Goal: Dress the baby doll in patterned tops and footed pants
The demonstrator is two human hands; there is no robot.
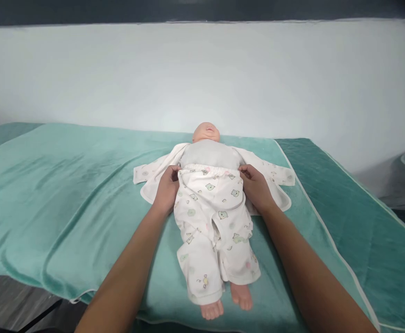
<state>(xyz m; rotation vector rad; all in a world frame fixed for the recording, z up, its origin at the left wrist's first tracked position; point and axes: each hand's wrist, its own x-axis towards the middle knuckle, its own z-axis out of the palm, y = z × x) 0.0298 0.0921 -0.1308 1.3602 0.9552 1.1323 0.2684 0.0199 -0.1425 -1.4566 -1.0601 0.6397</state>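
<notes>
A baby doll (206,133) lies on its back, head towards the wall and bare feet towards me. White patterned baby pants (211,199) cover its legs and reach up to the waist. An open white baby jacket (265,170) is spread under the doll, its sleeves out to both sides. My left hand (169,186) pinches the left end of the pants' waistband, and my right hand (255,186) pinches the right end. The fingertips of both hands are partly hidden at the cloth. The doll's grey-white torso (211,153) shows above the waistband.
A light green blanket (84,194) with some wrinkles covers the bed under the doll. Darker green cloth (358,222) lies to the right. A white wall (202,69) stands behind the bed. Grey floor (4,296) shows at the lower left.
</notes>
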